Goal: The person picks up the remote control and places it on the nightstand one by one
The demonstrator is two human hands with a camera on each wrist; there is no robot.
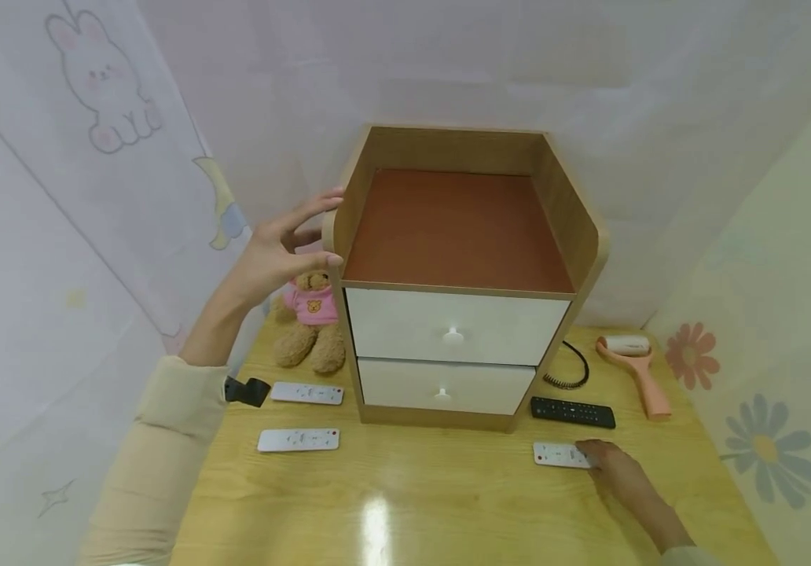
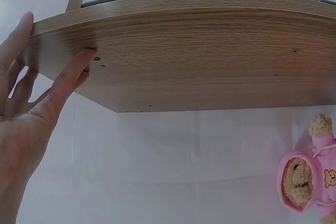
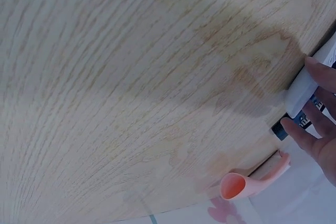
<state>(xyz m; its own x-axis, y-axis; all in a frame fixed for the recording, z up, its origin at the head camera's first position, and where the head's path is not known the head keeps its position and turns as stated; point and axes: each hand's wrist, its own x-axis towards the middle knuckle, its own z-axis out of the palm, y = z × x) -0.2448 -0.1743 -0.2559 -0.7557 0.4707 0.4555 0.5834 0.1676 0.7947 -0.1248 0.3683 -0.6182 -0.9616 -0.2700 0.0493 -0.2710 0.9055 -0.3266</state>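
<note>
A small wooden cabinet [image 1: 458, 232] with two white drawers [image 1: 405, 322] stands in the middle of the head view, both drawers closed. My left hand [image 1: 271, 248] touches the upper left side panel [image 2: 194, 51], its thumb at the front edge and its fingers fairly straight along the outside. At the lower right, my right hand [image 1: 618, 470] pinches the right end of a white remote control [image 1: 557, 454], which lies on or just over the table. In the right wrist view, thumb and fingers lie on either side of that white remote [image 3: 303, 92].
Left of the cabinet sit a teddy bear [image 1: 315, 314] in pink, two white remotes, the upper one [image 1: 306, 393] nearer the bear, and a black object [image 1: 248, 391]. To its right are a black remote [image 1: 572, 412], a coiled cord [image 1: 575, 377] and a pink lint roller [image 1: 642, 373].
</note>
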